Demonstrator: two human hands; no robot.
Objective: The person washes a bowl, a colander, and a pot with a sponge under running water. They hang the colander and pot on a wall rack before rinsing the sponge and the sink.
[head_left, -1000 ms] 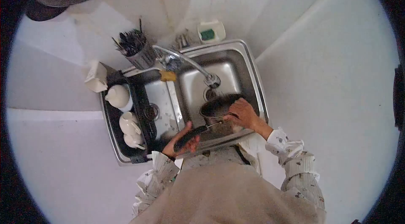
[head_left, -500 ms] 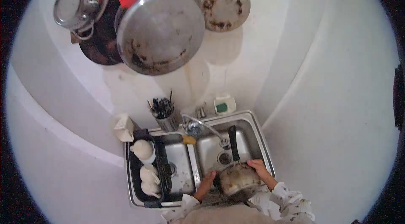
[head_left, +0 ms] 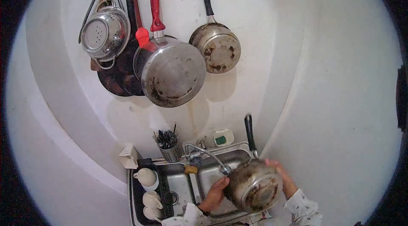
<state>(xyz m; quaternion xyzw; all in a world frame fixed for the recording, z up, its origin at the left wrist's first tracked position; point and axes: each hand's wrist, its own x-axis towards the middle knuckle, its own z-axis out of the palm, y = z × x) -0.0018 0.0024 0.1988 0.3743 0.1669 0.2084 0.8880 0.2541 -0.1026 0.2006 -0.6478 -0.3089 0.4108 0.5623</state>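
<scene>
Between my two hands is a steel saucepan (head_left: 257, 185), tilted so that its brown-stained underside faces me. Its black handle (head_left: 249, 133) points up and away toward the wall. My left hand (head_left: 215, 194) grips the pan's left side, with the thumb near its upper edge. On the opposite side, my right hand (head_left: 284, 178) presses against the upper right of the pan; its fingers are slightly blurred and partly hidden. The pan hangs over the right basin (head_left: 208, 188) of the steel sink, close to the curved spray faucet (head_left: 225, 168).
White cups (head_left: 152, 199) stand in a black dish rack (head_left: 137, 204) on the left. Behind the sink are a cutlery holder (head_left: 171, 154) and a soap dish (head_left: 228, 134) with a green sponge. A yellow sponge (head_left: 191, 169) sits on the divider. Above hang a colander (head_left: 100, 34) and several pans (head_left: 174, 75).
The saucepan has been raised and turned, so its bottom now shows and its handle stands higher. Both hands moved with it. My view has tipped upward, showing the wall hooks.
</scene>
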